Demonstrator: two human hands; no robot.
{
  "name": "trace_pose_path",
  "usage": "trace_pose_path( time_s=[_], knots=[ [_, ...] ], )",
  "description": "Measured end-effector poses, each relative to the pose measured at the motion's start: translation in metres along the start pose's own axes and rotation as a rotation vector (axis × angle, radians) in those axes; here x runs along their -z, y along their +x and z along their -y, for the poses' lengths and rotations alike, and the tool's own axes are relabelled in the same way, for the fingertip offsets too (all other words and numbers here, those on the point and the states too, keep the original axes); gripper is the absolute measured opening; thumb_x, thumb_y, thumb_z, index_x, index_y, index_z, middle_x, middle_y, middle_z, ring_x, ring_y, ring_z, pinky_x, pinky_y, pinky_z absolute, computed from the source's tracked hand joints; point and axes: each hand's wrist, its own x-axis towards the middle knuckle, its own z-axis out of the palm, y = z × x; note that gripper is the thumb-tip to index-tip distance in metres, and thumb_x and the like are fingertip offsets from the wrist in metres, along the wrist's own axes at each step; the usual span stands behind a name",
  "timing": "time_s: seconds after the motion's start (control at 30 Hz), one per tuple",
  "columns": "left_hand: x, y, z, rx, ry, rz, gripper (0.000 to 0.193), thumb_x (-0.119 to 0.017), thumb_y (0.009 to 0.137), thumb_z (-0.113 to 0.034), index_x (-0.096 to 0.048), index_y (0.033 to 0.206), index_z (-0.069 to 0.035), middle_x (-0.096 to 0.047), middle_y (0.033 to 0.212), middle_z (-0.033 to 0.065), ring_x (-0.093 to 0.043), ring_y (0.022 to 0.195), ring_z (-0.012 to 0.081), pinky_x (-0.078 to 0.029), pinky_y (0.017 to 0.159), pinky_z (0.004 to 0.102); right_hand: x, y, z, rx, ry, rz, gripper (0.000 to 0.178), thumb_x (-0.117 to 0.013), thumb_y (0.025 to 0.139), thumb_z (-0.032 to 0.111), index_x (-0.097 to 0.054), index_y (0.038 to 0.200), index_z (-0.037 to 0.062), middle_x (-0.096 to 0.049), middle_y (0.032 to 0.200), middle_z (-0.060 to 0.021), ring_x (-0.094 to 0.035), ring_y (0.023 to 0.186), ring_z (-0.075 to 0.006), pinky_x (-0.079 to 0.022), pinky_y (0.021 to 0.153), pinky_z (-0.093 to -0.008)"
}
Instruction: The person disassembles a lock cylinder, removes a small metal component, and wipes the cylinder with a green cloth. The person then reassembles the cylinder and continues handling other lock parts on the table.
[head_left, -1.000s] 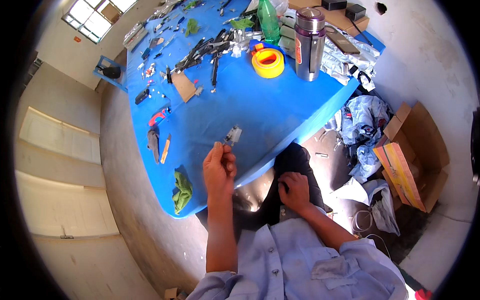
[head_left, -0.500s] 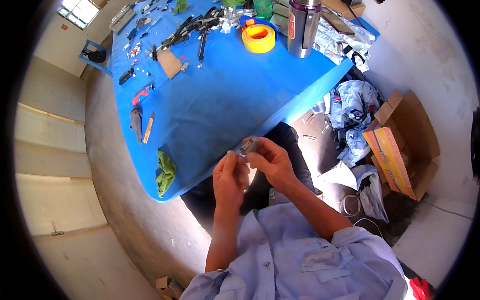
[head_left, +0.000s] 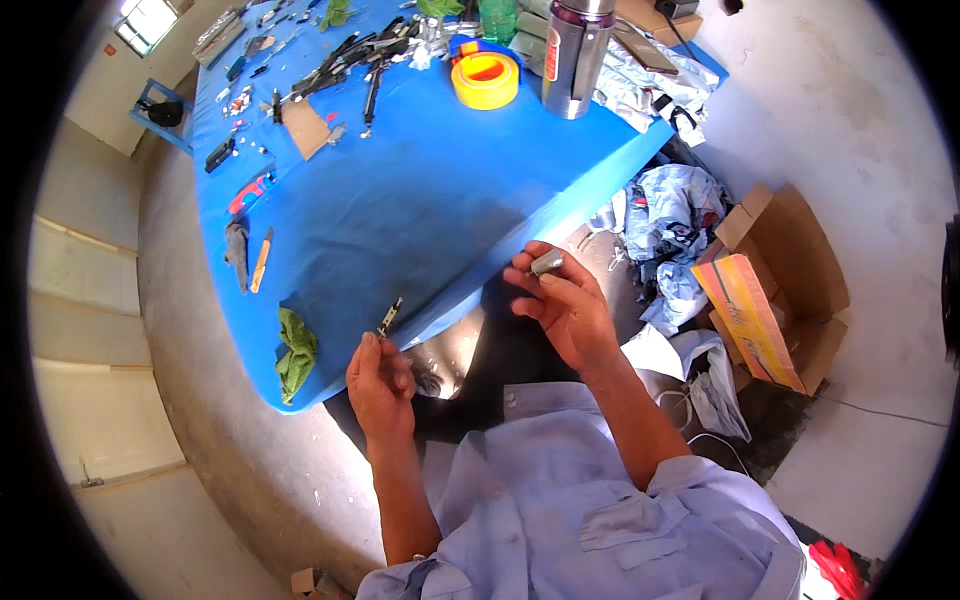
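Note:
My left hand (head_left: 380,388), over the near edge of the blue-covered table (head_left: 400,225), pinches the lower end of a narrow dark-and-light strip (head_left: 391,316) that looks like a small circuit board. The strip points up and away from me. To the right, past the table's edge, my right hand (head_left: 580,325) holds a short silver metal piece (head_left: 547,262), rounded like a small casing, between thumb and fingers. The two pieces are well apart. Nearest to my left hand on the table lies a crumpled green cloth (head_left: 297,355).
A yellow tape roll (head_left: 484,82) and a steel flask (head_left: 577,60) stand at the far side. Dark slim parts (head_left: 350,62) lie heaped beyond. A cutter knife (head_left: 261,262) rests at the left. On the floor at right are an open carton (head_left: 785,300) and silvery bags (head_left: 670,225).
My hands were together at one small silver piece. Now they have parted: the left moved left with the strip, the right moved right with the silver casing. The view has shifted slightly.

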Motion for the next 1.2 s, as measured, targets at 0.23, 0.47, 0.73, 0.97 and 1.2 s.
trace_pose_path(
  time_s=[0.23, 0.47, 0.73, 0.97, 1.2],
  knots=[
    [0.001, -0.005, 0.001, 0.031, 0.018, -0.033, 0.032, -0.057, 0.103, -0.032, -0.060, 0.082, -0.009, -0.055, 0.063, 0.0029, -0.046, 0.047, 0.0082, -0.031, 0.038, 0.0217, 0.019, 0.002, 0.016, 0.035, 0.291, 0.030, 0.052, -0.050, 0.098, 0.023, -0.041, 0.144, -0.0011, -0.053, 0.140, -0.0182, -0.051, 0.133, -0.0328, -0.046, 0.106, -0.0468],
    [0.001, -0.003, -0.001, 0.013, 0.019, -0.004, 0.031, -0.057, 0.103, -0.032, -0.061, 0.082, -0.008, -0.056, 0.064, 0.0035, -0.046, 0.046, 0.0085, -0.031, 0.038, 0.0211, 0.036, -0.002, 0.010, -0.022, 0.436, -0.051, 0.046, -0.051, 0.096, 0.014, -0.045, 0.139, -0.0029, -0.057, 0.132, -0.0198, -0.055, 0.128, -0.0360, -0.049, 0.103, -0.0460],
    [0.005, 0.006, 0.000, 0.034, 0.053, -0.023, 0.028, -0.058, 0.102, -0.030, -0.062, 0.086, -0.008, -0.059, 0.067, 0.0027, -0.048, 0.048, 0.0081, -0.033, 0.039, 0.0220, 0.032, -0.004, -0.015, -0.208, -0.229, -0.254, 0.038, -0.055, 0.101, 0.018, -0.050, 0.133, -0.0015, -0.067, 0.114, -0.0138, -0.068, 0.095, -0.0208, -0.056, 0.072, -0.0300],
    [0.016, 0.024, -0.013, -0.132, 0.126, -0.046, 0.026, -0.059, 0.102, -0.028, -0.065, 0.091, -0.005, -0.061, 0.070, 0.0019, -0.047, 0.049, 0.0054, -0.034, 0.040, 0.0210, 0.003, 0.005, -0.019, -0.108, -0.606, -0.096, 0.031, -0.069, 0.096, 0.026, -0.064, 0.113, 0.0005, -0.066, 0.083, -0.0030, -0.057, 0.065, -0.0064, -0.044, 0.054, -0.0203],
    [0.026, 0.068, -0.025, -0.349, 0.335, -0.150, 0.022, -0.061, 0.102, -0.022, -0.067, 0.094, -0.002, -0.061, 0.072, 0.0006, -0.046, 0.050, 0.0029, -0.035, 0.042, 0.0205, -0.039, 0.036, -0.008, -0.055, -0.734, -0.014, 0.030, -0.068, 0.097, 0.028, -0.067, 0.109, 0.0008, -0.061, 0.075, 0.0010, -0.051, 0.058, -0.0047, -0.039, 0.051, -0.0194]
  ],
)
